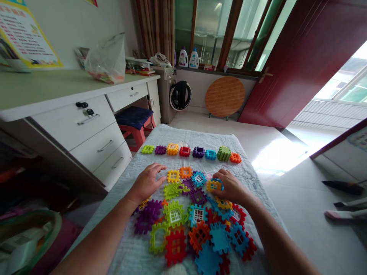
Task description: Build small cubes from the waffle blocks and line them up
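From the head-worn camera, eight small plastic blocks in several colors line up near the far edge of a cloth-covered table, apparently set out, while a jumbled heap of loose pieces spreads toward the near edge, suggesting much remains undone. Toward the right edge, the right hand curls its fingers around a yellow piece, a blue one beside it. Toward the left edge, the left hand, thumb and fingers parted, holds nothing visible.
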A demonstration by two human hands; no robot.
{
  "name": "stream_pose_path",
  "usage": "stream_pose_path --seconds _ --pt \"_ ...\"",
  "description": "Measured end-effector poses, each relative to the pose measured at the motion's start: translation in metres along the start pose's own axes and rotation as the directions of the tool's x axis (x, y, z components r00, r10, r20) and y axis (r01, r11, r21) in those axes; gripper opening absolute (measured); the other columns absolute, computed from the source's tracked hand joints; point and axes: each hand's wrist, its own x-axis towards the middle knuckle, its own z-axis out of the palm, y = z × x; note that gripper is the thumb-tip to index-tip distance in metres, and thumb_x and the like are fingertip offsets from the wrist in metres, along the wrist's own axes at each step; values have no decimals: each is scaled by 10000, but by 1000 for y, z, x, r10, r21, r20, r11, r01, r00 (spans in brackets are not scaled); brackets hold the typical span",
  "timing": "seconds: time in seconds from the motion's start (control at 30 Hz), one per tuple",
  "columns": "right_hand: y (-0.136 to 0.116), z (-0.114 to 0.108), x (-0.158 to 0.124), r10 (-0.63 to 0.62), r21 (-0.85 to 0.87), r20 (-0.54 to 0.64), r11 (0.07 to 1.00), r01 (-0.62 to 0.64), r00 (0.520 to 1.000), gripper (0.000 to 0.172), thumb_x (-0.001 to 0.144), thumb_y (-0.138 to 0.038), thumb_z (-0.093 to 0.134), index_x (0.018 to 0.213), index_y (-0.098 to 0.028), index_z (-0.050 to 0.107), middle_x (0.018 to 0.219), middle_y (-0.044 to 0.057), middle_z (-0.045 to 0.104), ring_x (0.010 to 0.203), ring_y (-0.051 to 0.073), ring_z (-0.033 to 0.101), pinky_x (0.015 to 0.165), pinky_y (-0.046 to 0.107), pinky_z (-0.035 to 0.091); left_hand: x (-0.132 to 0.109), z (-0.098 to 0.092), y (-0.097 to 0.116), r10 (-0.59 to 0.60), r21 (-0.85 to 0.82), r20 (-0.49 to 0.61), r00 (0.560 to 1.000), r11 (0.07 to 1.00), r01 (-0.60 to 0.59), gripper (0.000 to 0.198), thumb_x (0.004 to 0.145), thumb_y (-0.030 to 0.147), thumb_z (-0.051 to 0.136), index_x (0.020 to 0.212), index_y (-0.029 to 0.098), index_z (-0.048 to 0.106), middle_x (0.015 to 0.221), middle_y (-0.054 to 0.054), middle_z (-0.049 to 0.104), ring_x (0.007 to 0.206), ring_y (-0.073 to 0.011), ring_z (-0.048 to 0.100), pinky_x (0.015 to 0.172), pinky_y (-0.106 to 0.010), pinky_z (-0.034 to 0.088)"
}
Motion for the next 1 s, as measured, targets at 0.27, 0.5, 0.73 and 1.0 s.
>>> stream_pose_path --seconds 0.27,0.5,0.73,1.0 --pt "10 10 2 -29 122 -154 991 48 988 127 841 -302 515 833 -217 610 844 47 588 798 190 552 737 339 453 1 -15 -15 -99 -56 25 995 993 101 264 764 251 530 998 177 627 988 -63 634 850 -193 606 817 -346 500" --pt "15 19 0 56 112 -328 994 -21 943 261 875 -233 401 966 -226 645 930 72 601 845 201 579 752 336 469 0 -13 -17 -123 -89 52 991 988 127 247 752 258 533 966 185 632 959 -58 648 809 -184 605 780 -328 507" --pt "12 19 -2 13 98 -202 995 7 979 354 775 -163 452 1077 -234 623 1096 81 590 1021 243 546 923 409 441 -1 -29 -19 -138 -86 120 983 985 149 213 755 253 499 900 179 637 936 -50 642 806 -174 594 746 -289 478" --pt "13 22 -1 47 157 -231 987 -11 972 260 833 -250 452 1023 -250 628 1077 64 591 1017 230 559 911 391 446 -9 -58 -30 -176 -78 431 885 970 231 142 679 305 579 754 189 612 720 16 609 655 -151 558 601 -231 417"
